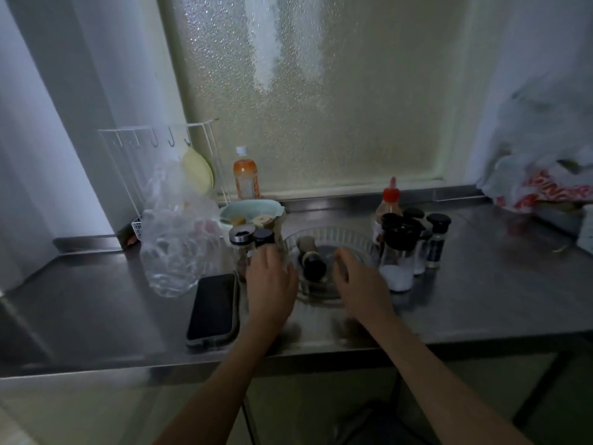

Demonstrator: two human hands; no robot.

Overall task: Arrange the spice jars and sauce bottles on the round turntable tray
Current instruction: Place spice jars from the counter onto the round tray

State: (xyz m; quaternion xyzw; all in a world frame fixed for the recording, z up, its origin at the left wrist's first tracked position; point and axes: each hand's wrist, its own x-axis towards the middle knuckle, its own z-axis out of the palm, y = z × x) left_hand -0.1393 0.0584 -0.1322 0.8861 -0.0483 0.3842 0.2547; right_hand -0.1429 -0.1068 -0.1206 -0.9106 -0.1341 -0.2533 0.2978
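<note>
Your left hand reaches over the left rim of the clear ribbed turntable tray on the steel counter, fingers spread toward two dark-lidded jars standing just left of the tray; from this angle you cannot tell whether the fingers are closed on one of them or only touching. Your right hand sits over the tray's front right edge with the fingers loosely curled and nothing visibly in them, though the blur leaves its grip unclear too. Between your hands, inside the tray, there is a dark-capped jar near the front and a paler, blurred one behind it. Just right of the tray stands a tight group of black-lidded spice jars, one at the front with white powder at its bottom, and behind them a sauce bottle with a red pointed cap. A phone lies face up on the counter left of your left hand, beside a crumpled clear plastic bag. Behind the left jars sits a pale green bowl, and an orange bottle with a white cap stands on the sill against the frosted window.
</note>
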